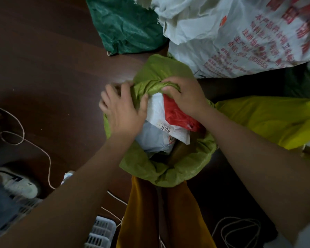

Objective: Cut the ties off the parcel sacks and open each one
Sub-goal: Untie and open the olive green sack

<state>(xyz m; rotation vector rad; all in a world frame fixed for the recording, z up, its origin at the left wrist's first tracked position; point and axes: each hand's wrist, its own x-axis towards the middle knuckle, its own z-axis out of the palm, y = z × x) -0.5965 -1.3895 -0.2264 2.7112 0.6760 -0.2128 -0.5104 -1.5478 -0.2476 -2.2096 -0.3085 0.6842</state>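
A light green woven sack (191,163) stands open between my legs, its mouth spread wide. Inside lie white parcels (161,119), a pale grey parcel (150,138) and a red plastic bag (177,115). My left hand (123,108) lies over the sack's far left rim, thumb hooked inside the folded edge. My right hand (183,94) grips the bunched green fabric at the far rim. No tie shows on this sack's mouth.
A dark green sack (125,24) and a white sack with red print (231,33) lie beyond, a yellow sack (268,119) at right. Loose cut string (21,138) trails on the dark floor at left and lower right (240,228). A white basket (100,231) and a shoe (20,183) sit lower left.
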